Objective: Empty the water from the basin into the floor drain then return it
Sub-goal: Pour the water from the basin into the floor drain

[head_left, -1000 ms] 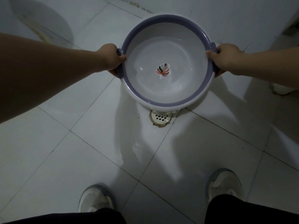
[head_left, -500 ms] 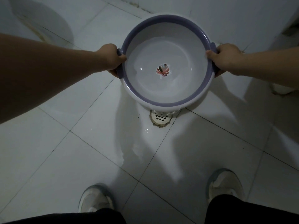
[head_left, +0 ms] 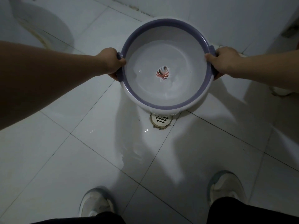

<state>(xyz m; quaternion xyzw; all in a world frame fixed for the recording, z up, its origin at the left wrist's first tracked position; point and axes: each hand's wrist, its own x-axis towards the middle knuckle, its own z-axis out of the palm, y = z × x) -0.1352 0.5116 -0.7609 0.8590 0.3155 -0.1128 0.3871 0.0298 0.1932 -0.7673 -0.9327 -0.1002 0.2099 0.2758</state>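
Observation:
A round white basin (head_left: 161, 101) with a purple rim and a leaf print at its bottom hangs tilted toward me above the tiled floor. Water lies in its near half and reaches the near rim. My left hand (head_left: 111, 62) grips the left handle, and my right hand (head_left: 224, 60) grips the right handle. Just below the basin's near edge sits the white grated floor drain (head_left: 161, 120). A wet sheet of water (head_left: 134, 143) spreads over the tile beside the drain and toward me.
A white toilet base (head_left: 40, 28) stands at the far left. The white wall (head_left: 226, 16) rises close behind the basin. My two white shoes (head_left: 95, 202) (head_left: 226, 186) stand on the tiles near the bottom. A pale object (head_left: 281, 91) lies at the right edge.
The basin has tipped a little further toward me, and its water has shifted to the near rim. The wet patch on the floor has grown. Both hands keep their grips.

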